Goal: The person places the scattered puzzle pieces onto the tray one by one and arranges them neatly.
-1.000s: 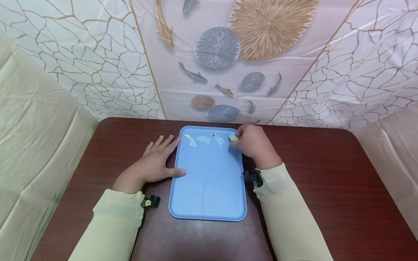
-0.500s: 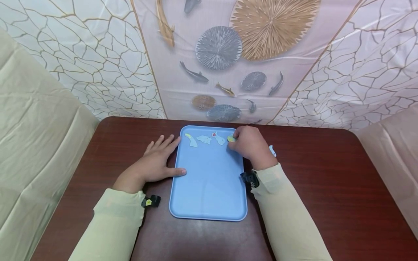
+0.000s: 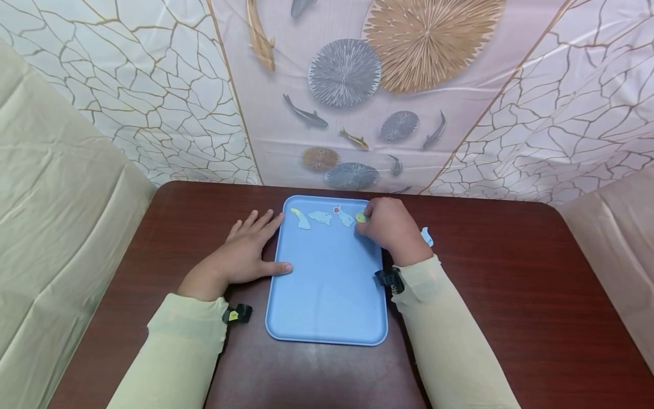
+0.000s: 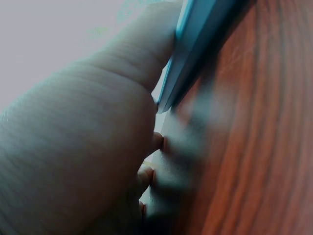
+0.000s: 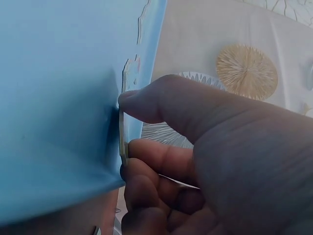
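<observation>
A light blue tray lies upright to me on the table. My left hand, fingers spread, rests at the tray's left side, thumb over its rim. At the top right corner my right hand pinches a small flat yellow-and-pale-blue cutout by its edges, thumb on one side and fingers on the other; part of it is hidden. In the right wrist view this thin cutout is close against the tray. To its left, along the top, lie a curved cutout, a jagged one and a red-marked one.
Another pale blue cutout lies on the dark red-brown table, just right of my right wrist. A patterned cloth hangs behind the table's far edge. Plain beige cloth hangs at the left side.
My right hand has shifted slightly left with the cutout, bringing it nearer the red-marked one. The cutout on the table by my right wrist has come into view. My left hand stays put.
</observation>
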Demonstrator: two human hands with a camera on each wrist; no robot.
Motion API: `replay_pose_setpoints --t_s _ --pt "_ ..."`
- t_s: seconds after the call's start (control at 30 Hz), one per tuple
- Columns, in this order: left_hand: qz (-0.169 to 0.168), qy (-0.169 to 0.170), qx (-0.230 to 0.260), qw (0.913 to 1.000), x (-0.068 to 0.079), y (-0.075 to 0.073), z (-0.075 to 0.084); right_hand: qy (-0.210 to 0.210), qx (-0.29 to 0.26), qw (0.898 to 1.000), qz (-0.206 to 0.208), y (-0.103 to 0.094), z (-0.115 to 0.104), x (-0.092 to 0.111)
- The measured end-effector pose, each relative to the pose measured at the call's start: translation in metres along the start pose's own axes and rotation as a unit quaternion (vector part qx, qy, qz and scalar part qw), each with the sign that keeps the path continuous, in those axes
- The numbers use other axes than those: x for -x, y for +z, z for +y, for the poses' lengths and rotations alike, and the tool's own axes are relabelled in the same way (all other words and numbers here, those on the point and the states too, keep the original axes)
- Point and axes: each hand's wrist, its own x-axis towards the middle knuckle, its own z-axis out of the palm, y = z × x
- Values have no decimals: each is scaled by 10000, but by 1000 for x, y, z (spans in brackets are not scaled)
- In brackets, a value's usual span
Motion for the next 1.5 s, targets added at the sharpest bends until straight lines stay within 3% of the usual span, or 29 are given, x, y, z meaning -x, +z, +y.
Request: replay_pose_setpoints --t_s 0.43,0.87,1.13,1.3,1.5 --pt "-1 -7 3 10000 -1 0 0 -56 47 9999 -127 -1 -3 2" --pt "-14 -5 4 10000 -1 1 -1 -53 162 9999 14 -9 -5 8" --pt "-23 -22 14 10000 -1 2 -1 -306 154 9993 123 -40 3 25" --pt "-36 -30 23 10000 -1 2 1 25 81 10000 -46 -68 14 41" --pt "-22 -13 14 10000 0 0 2 432 -191 9965 -684 -94 33 56"
